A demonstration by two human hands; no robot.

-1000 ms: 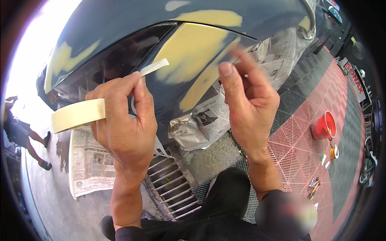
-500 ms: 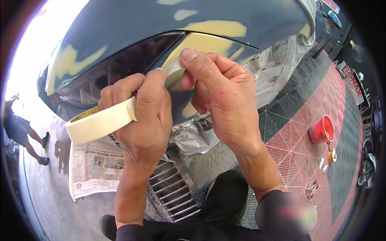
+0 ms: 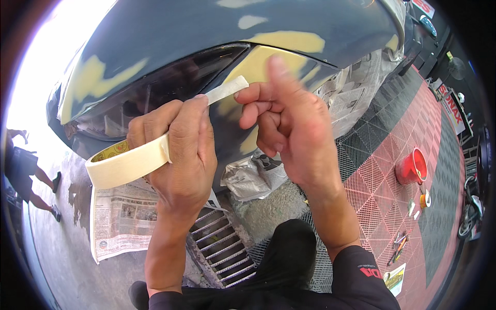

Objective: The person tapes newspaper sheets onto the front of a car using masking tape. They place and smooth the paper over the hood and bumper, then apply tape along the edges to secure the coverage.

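Tape [image 3: 129, 168] in the left hand [image 3: 182, 155], its strip [image 3: 228, 90] pointing up at the right hand [image 3: 299, 129].
In the head view, the left hand is curled closed, with the roll against its outer side and the strip pinched between thumb and index finger. The right hand is loosely open, thumb raised and blurred, gripping nothing; its index fingertip is at the strip's free end, though I cannot tell if they touch. Both hands and the tape are in front of a grey car [image 3: 201, 33] with several yellow patches [image 3: 287, 40] and a dark headlight [image 3: 160, 85]. Below are 1 newspaper sheet [image 3: 124, 217] and a metal grate [image 3: 222, 248]; 1 red bucket [image 3: 412, 168] stands at right.
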